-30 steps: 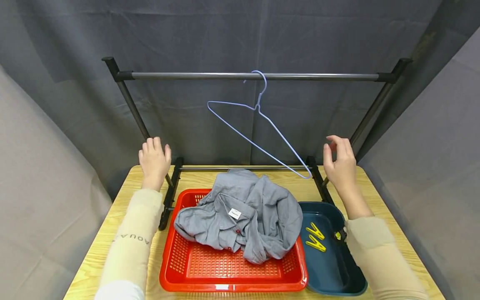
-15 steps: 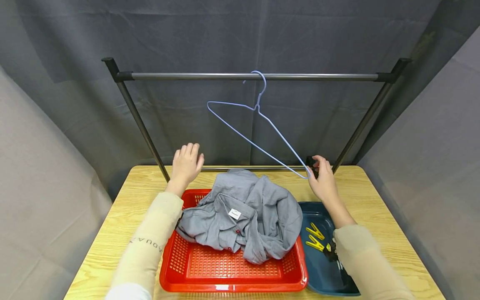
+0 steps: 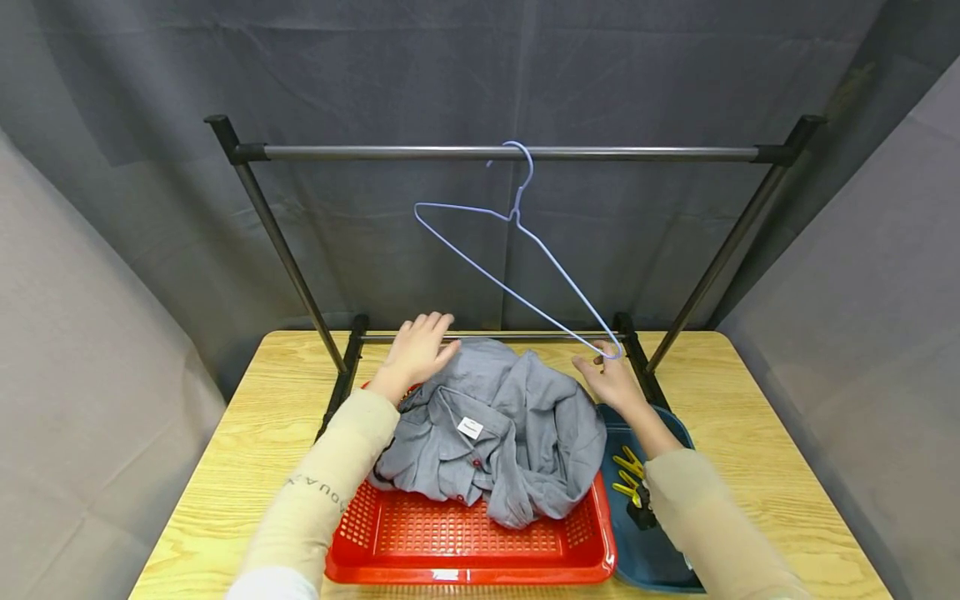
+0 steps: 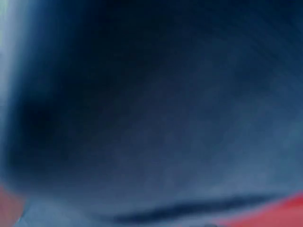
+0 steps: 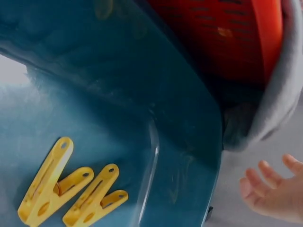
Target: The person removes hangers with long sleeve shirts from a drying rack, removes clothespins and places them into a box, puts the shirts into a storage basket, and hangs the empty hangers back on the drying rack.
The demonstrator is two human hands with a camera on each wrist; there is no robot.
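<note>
A crumpled grey button-up shirt (image 3: 525,433) with a white collar label lies in the red perforated basket (image 3: 465,575). My left hand (image 3: 420,354) is over the shirt's back left edge, fingers extended; whether it touches the cloth I cannot tell. Blurred dark cloth (image 4: 165,118) fills most of the left wrist view. Beside the shirt's back right side is my right hand (image 3: 615,383), its fingers loosely spread and holding nothing in the right wrist view. The lower right corner of a lilac wire hanger (image 3: 566,283) overlaps those fingertips in the head view.
The hanger hangs tilted from the horizontal bar (image 3: 375,152) of a black-and-grey rack. Right of the basket, a dark blue tray (image 5: 180,142) holds yellow clothespins (image 5: 47,184). All stand on a wooden table (image 3: 225,475) before grey cloth walls.
Both hands have moved inward from the rack's two sides, the left to the shirt's back left edge, the right to its back right. Shirt, basket and hanger look unmoved.
</note>
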